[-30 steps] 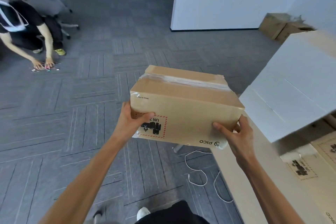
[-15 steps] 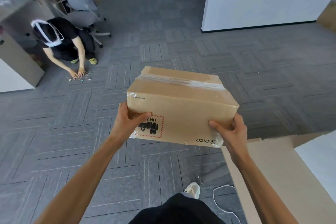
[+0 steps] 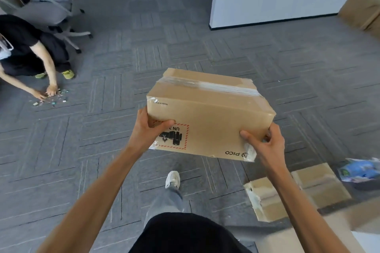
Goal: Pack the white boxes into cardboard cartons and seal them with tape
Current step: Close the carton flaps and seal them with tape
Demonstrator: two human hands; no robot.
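My left hand [image 3: 147, 129] and right hand [image 3: 265, 144] still grip the taped carton [image 3: 209, 113]. Floor cartons [image 3: 316, 185] now show lower right. My far-side fingers are hidden.

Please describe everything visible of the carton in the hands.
The cardboard carton is brown and closed, with clear tape along its top seam. Its near side bears a red-bordered label and PICO print, both upside down. The left hand and right hand grip its near lower corners above the carpet.
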